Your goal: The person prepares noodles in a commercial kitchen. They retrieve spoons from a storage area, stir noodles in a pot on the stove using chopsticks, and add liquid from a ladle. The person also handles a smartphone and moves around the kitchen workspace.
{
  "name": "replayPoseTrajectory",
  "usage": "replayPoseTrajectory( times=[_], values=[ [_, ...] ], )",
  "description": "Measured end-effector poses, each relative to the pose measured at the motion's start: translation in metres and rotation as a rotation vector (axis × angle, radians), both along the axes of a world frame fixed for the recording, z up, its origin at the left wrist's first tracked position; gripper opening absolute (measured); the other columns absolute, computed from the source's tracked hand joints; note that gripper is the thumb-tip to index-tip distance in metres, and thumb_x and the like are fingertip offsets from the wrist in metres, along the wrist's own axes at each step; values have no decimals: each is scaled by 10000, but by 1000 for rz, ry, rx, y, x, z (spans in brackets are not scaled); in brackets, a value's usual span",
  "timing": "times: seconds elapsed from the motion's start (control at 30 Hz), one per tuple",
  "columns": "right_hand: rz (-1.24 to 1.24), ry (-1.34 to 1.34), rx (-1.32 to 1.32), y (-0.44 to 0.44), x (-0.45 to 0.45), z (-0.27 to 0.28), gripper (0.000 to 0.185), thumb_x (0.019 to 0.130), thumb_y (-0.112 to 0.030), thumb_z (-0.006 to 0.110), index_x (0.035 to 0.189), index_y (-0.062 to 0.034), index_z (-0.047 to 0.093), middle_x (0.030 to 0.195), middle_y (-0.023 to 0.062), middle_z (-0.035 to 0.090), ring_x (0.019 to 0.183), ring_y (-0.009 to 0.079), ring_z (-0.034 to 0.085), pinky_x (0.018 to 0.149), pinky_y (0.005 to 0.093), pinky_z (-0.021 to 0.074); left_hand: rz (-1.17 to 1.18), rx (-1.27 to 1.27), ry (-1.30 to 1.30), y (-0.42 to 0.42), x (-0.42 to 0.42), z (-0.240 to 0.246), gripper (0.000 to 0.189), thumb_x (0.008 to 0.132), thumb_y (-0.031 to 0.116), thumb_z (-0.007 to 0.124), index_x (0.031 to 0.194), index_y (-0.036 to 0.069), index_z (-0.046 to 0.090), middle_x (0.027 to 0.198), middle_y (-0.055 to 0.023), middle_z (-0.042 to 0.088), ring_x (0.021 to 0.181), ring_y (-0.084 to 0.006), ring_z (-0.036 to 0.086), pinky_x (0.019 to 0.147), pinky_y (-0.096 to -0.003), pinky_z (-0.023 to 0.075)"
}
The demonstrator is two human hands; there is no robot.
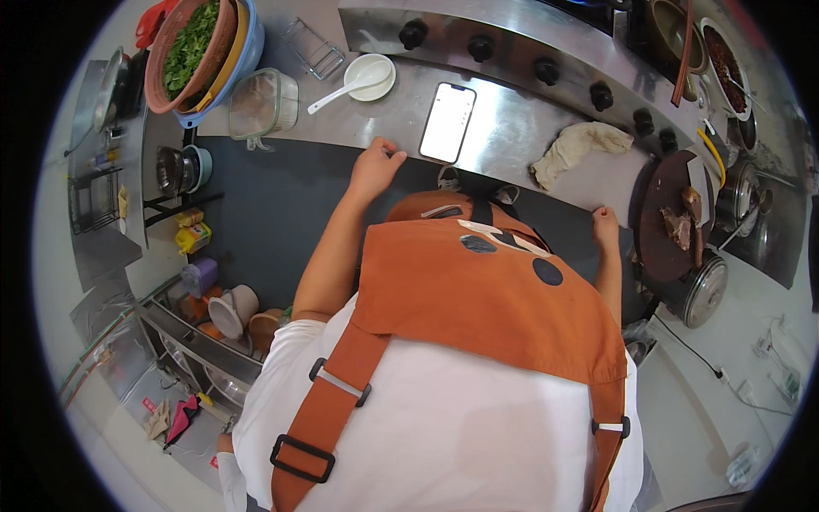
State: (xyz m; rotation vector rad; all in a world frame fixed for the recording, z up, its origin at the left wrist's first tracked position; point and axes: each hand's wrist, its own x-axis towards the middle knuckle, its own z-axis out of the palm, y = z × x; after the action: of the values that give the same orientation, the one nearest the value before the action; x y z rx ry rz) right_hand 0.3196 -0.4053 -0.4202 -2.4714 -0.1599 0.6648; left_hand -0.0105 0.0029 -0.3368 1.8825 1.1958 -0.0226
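Observation:
My left hand [376, 168] is loosely curled at the front edge of the steel counter [390, 125]; whether its fingers hold anything cannot be told. A smartphone [448, 123] with a lit screen lies on the counter to its right. My right hand [605, 224] rests as a loose fist at the counter edge, near a crumpled cream cloth [579, 150]; its inner side is hidden. Right of it, a round chopping board [659, 217] carries a cleaver [699, 185] and a piece of meat [675, 229]. A white spoon [352, 86] lies across a small white dish [382, 91].
A glass container [263, 105], a wire rack [313, 50] and stacked baskets with leafy greens [192, 51] stand at the left. Stove knobs [480, 48] line the back. A lidded pot [705, 291] is below the board. Another person's arm [227, 457] shows at lower left.

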Motion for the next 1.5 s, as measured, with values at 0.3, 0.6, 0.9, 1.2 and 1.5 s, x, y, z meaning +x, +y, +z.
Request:
replayPoseTrajectory(
  times=[0.3, 0.6, 0.9, 1.2, 1.5],
  values=[
    [-26, 176, -41, 13, 8, 5, 84, 739, -120, 524, 749, -40, 504, 588, 73, 523, 443, 186, 508, 396, 324, 405, -130, -13, 212, -9, 6, -11, 365, 823, 344, 588, 1025, 53, 498, 895, -192, 626, 876, -373, 601, 751, -434, 460],
    [33, 237, -114, 21, 14, 14, 100, 735, -126, 507, 706, -31, 512, 520, 82, 499, 372, 200, 472, 362, 334, 390, 591, -379, -250, 74, -3, -18, 239, 857, 287, 584, 827, 54, 631, 561, -14, 495, 440, -113, 447, 389, -284, 337],
    [-18, 194, -72, 25, 7, 18, 101, 721, -99, 513, 658, -21, 502, 522, 71, 489, 379, 194, 483, 366, 325, 408, 726, -542, -321, 109, 26, -29, 219, 869, 230, 563, 695, 105, 515, 520, 30, 425, 369, -70, 313, 343, -265, 227],
    [-37, 243, 43, 22, -2, 28, 127, 748, -126, 515, 670, -26, 516, 545, 62, 490, 428, 178, 482, 367, 337, 369, 524, -37, -200, 115, 13, -60, 204, 742, 154, 558, 727, -47, 590, 616, -153, 563, 528, -241, 537, 496, -391, 388],
    [146, -63, 57, 69, -13, 113, 217, 795, -223, 523, 880, -54, 629, 821, 195, 643, 799, 355, 617, 723, 415, 481, 104, -6, -130, 69, 41, 18, 218, 773, 175, 557, 645, 1, 530, 572, -5, 483, 535, -81, 412, 474, -280, 292]
  ],
)
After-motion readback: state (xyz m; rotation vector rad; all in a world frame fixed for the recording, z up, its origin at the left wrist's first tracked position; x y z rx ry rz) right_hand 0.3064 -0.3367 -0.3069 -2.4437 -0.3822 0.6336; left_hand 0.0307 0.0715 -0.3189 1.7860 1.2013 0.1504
